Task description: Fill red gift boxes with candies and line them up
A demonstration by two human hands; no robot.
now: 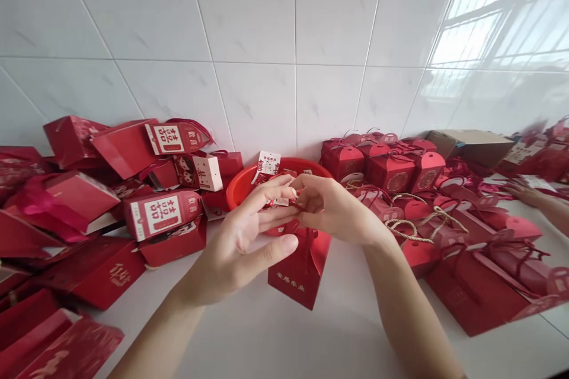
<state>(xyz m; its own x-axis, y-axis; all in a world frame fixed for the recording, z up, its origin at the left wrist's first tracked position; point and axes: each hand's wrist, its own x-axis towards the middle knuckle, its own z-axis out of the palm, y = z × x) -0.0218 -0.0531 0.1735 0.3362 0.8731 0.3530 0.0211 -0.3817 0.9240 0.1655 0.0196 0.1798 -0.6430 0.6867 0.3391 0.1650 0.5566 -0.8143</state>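
A red gift box point(296, 269) with pale lettering on its front stands in the middle, below and behind my hands. A thin dark red cord hangs over its upper front. My left hand point(249, 234) is above its left side, fingers stretched out and thumb apart. My right hand point(338, 207) has bent fingers drawn together over the top of the box, close to my left fingertips. Whatever lies between the right fingertips is hidden. Just behind is an orange-red basin point(240, 183) holding small packets and a white printed tag point(269, 162).
Red boxes point(164, 213) are heaped at the left. Several closed red boxes point(391, 172) with cords and rope handles point(413, 231) fill the right. Beyond them are a cardboard box point(471, 145) and another person's hand point(524, 192). A tiled wall point(253, 95) runs behind.
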